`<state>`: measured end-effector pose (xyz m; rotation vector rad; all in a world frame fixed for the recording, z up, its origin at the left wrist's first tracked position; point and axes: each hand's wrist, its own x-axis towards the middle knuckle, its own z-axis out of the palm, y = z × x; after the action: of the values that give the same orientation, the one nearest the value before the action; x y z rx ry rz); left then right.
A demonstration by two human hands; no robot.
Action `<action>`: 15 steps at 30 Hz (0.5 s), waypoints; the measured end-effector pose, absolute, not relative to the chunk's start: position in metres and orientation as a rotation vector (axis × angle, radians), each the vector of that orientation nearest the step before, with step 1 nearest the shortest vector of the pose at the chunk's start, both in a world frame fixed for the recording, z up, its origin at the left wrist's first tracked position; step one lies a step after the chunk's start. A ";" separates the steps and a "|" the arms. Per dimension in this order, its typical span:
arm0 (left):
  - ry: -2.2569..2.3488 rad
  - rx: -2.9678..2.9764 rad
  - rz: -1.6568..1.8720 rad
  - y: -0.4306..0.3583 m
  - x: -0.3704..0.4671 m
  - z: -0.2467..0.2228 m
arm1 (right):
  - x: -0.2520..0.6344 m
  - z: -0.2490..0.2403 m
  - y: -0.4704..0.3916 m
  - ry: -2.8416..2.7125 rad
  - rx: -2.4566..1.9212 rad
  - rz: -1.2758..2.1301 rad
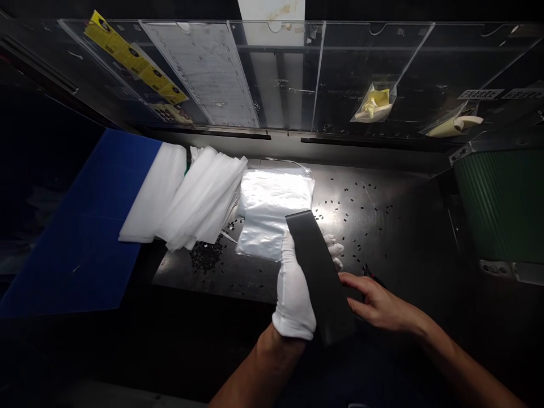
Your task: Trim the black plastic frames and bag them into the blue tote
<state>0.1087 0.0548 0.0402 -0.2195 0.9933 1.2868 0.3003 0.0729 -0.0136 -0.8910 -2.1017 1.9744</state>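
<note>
A long, flat black panel [321,277] is held at a slant above the front of the metal bench. My left hand [294,297], in a white glove, grips it from beneath, thumb along the left edge and fingertips showing past the right edge. Bare, my right hand [376,303] is at the panel's right side, with its fingers bent near that edge; whether they pinch the panel or something small is hidden. Just beyond the panel lies a stack of clear plastic bags [272,198]. Dark-tipped pliers or cutters [372,275] lie partly hidden behind my right hand.
White foam sleeves [204,198] are piled at the left beside a blue board [97,221]. Small black chips [206,255] lie heaped and scattered over the bench [408,226]. A green ribbed belt [501,209] stands right; a clear pocketed panel [280,85] spans the back.
</note>
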 end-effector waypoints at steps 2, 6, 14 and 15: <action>0.959 -0.260 1.277 0.058 0.107 0.041 | 0.301 -0.015 0.071 -2.112 -0.905 1.965; 0.895 -0.299 1.282 0.064 0.102 0.042 | 0.302 -0.016 0.069 -2.149 -0.962 1.927; 0.886 -0.345 1.286 0.060 0.102 0.048 | 0.300 -0.016 0.069 -2.225 -1.012 1.823; 0.910 -0.349 1.287 0.059 0.102 0.049 | 0.300 -0.017 0.068 -2.236 -1.013 1.814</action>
<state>0.1018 0.0588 0.0488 -0.3489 0.9103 1.2868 0.3000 0.0683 -0.0175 -1.0134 -2.2360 1.8138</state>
